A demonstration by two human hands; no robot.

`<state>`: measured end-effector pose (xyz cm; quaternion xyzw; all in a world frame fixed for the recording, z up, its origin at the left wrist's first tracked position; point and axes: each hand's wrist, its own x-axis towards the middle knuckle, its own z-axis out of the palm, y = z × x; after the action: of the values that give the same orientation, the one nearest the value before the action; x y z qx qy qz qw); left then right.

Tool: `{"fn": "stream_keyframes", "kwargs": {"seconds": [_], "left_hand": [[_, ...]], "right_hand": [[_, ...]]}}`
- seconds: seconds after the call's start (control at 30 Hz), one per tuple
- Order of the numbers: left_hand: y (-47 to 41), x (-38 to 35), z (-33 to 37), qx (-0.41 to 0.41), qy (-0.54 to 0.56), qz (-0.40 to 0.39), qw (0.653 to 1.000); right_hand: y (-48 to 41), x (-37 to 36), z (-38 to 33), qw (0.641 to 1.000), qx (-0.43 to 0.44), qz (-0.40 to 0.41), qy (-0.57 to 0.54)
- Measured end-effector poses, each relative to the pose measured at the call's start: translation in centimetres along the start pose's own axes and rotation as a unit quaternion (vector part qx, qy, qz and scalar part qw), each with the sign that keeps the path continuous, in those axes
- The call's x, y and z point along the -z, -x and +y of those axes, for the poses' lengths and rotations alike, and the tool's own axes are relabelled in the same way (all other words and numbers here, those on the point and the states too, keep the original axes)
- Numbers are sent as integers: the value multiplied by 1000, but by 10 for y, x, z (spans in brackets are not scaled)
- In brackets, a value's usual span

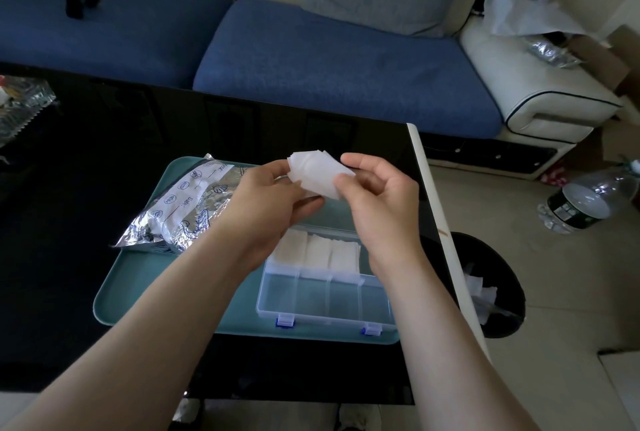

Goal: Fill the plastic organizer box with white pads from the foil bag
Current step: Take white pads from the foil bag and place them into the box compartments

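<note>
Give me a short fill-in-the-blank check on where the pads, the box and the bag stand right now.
1. The left hand and the right hand together hold a stack of white ____.
2. In the box, pads sit only in the far row; the near row is ____.
3. The foil bag lies on the tray, to the ____ of the box.
Missing words: pads; empty; left.

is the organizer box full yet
Part full. In the plastic organizer box, three far compartments hold white pads; the near row's four are bare. The right hand and its wrist hide the far-right one.
</note>
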<state>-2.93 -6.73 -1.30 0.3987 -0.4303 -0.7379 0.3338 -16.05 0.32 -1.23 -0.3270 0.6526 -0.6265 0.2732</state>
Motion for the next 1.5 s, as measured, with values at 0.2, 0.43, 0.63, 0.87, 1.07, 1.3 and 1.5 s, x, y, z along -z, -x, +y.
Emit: {"fn": "stream_keyframes", "kwargs": {"seconds": [0.2,0.43,0.63,0.87,1.07,1.3,1.5], "left_hand": [[-1,1,1,6,-10,-14,1000],[-1,4,0,-13,-45,-17,999],[3,4,3,-20,-77,-30,996],[9,2,7,-23,-99,-66,993],[9,3,7,-28,-95,-60,993],[7,5,4,-38,-101,-52,993],[3,6,2,-27,-82,-38,996]], "right_hand": [[-1,-1,9,997,36,15,72],[1,-2,11,981,113,-17,159],[-1,-4,18,967,141,-27,209],[-3,-4,20,967,130,-27,218],[-2,-4,18,964,123,-43,230],[-1,-4,17,966,101,-47,235],[1,-2,12,985,25,-58,163]]}}
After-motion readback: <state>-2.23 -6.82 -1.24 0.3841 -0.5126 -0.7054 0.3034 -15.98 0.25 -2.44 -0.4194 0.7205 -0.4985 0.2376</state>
